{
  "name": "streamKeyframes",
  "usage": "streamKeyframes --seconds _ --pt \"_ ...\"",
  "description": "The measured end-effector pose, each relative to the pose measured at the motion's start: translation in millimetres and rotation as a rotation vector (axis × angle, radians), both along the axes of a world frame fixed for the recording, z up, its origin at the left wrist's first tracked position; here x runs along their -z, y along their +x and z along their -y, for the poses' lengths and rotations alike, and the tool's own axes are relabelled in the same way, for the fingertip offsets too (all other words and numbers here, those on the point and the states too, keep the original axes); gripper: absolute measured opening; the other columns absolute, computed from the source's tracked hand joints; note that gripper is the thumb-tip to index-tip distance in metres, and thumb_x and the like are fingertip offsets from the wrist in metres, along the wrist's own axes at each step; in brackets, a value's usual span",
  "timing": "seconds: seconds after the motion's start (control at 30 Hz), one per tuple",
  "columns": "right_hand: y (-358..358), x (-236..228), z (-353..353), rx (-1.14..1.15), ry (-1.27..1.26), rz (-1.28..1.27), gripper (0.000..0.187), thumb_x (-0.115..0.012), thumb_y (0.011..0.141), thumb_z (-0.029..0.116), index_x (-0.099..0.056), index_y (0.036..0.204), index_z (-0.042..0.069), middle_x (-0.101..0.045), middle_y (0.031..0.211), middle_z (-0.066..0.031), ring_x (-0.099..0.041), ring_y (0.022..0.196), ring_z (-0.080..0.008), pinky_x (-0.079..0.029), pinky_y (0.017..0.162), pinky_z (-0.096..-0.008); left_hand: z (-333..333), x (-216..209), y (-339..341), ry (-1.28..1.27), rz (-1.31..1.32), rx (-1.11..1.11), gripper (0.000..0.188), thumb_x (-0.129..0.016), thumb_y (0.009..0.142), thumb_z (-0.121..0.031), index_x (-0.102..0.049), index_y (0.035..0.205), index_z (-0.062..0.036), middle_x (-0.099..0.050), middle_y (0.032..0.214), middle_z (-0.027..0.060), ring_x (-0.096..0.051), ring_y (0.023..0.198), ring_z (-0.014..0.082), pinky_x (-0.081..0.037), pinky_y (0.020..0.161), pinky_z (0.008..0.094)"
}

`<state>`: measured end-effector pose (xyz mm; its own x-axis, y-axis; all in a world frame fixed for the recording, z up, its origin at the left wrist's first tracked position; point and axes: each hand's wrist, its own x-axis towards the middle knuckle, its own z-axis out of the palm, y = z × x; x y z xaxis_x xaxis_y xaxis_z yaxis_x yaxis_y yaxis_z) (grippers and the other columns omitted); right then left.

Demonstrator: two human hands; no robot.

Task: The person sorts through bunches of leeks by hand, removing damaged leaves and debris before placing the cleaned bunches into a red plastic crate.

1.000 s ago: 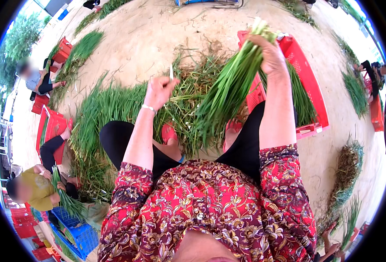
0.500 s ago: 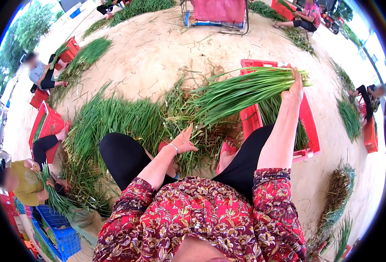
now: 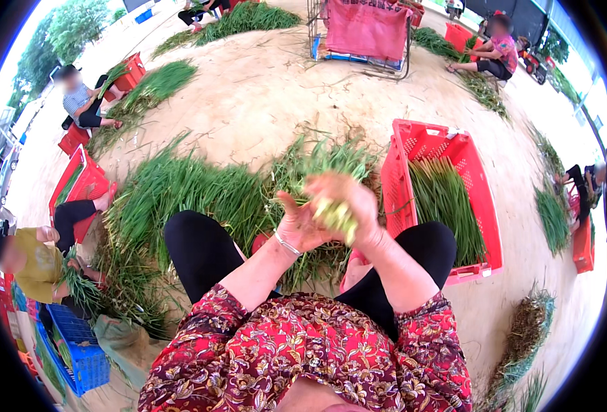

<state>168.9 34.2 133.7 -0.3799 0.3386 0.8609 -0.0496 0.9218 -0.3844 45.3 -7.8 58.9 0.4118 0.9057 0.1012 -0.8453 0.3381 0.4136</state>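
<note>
My right hand [image 3: 356, 200] is wrapped round a bunch of chives [image 3: 336, 218], whose pale stalk ends point toward me. The bunch and this hand are partly smeared by motion. Close against its left side is my left hand [image 3: 302, 226], palm turned to the bunch and thumb spread; its fingertips are partly hidden. Beyond both hands lies a loose litter of leaves and stalks [image 3: 296, 172]. A broad pile of green chives [image 3: 187, 185] spreads over the ground to the left. Right of my knees, a red crate [image 3: 399, 185] holds a layer of chives [image 3: 444, 206].
At the left a person in a yellow top [image 3: 39, 264] sits by a red crate [image 3: 87, 182]; a blue crate [image 3: 87, 353] stands nearer. A wheeled rack with red cloth [image 3: 369, 31] stands far ahead. Other people sit around the edges. A heap of dry trimmings [image 3: 527, 336] lies at right.
My right hand has brought the bunch from above the red crate down and left to my left hand, turning its stalk ends toward me. The crate's contents are now uncovered.
</note>
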Motion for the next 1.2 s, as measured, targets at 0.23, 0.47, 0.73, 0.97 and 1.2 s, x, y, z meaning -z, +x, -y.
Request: streamKeyframes --seconds 0.23,0.47,0.73,0.97,1.2 --pt "-8.9 35.7 34.4 -0.058 0.238 0.255 0.021 -0.053 0.076 0.022 -0.063 0.092 0.014 -0.065 0.119 -0.0081 -0.052 0.124 -0.0321 -0.023 0.110 -0.0581 27.5 -2.3 -22.1 -0.018 0.199 0.030 0.105 -0.062 0.073 -0.072 -0.025 0.148 -0.0099 -0.028 0.151 0.0155 -0.023 0.141 0.0347 -0.029 0.112 0.0523" --pt "-9.6 25.6 39.1 0.187 0.325 0.539 0.039 -0.071 0.073 0.034 -0.063 0.111 0.036 -0.041 0.147 -0.0066 -0.023 0.141 -0.0325 -0.008 0.113 -0.0561 12.8 -8.4 -61.6 0.040 0.136 -0.180 0.080 -0.073 0.082 -0.019 -0.028 0.147 -0.0110 -0.056 0.123 0.0094 -0.058 0.107 0.0238 -0.048 0.096 0.0383" --pt "-31.3 56.4 44.1 -0.370 -1.536 -0.419 0.112 -0.057 0.069 0.080 -0.014 0.152 0.018 -0.016 0.156 -0.0148 -0.013 0.145 -0.0312 -0.006 0.113 -0.0585 -7.3 -37.5 -96.3 0.062 -0.008 -0.524 0.045 -0.073 0.080 -0.006 -0.055 0.121 -0.0079 -0.062 0.099 0.0054 -0.060 0.084 0.0207 -0.053 0.075 0.0403" --pt "-51.7 87.1 46.7 -0.293 -1.974 -0.650 0.062 -0.034 0.093 0.064 -0.045 0.136 0.021 -0.053 0.129 -0.0073 -0.048 0.118 -0.0259 -0.031 0.101 -0.0533 9.1 7.4 -70.7 0.085 -0.311 -0.526 0.053 -0.078 0.074 -0.007 -0.056 0.122 -0.0014 -0.062 0.120 0.0115 -0.062 0.104 0.0229 -0.055 0.088 0.0382" --pt "-45.7 138.6 49.5 -0.092 -2.024 -0.327 0.036 -0.038 0.100 0.043 -0.055 0.117 0.015 -0.063 0.102 -0.0035 -0.059 0.091 -0.0203 -0.044 0.080 -0.0438 12.5 36.7 -61.4 0.001 -0.356 -0.389 0.040 -0.075 0.075 -0.003 -0.061 0.113 -0.0006 -0.066 0.104 0.0104 -0.065 0.093 0.0212 -0.055 0.081 0.0345"
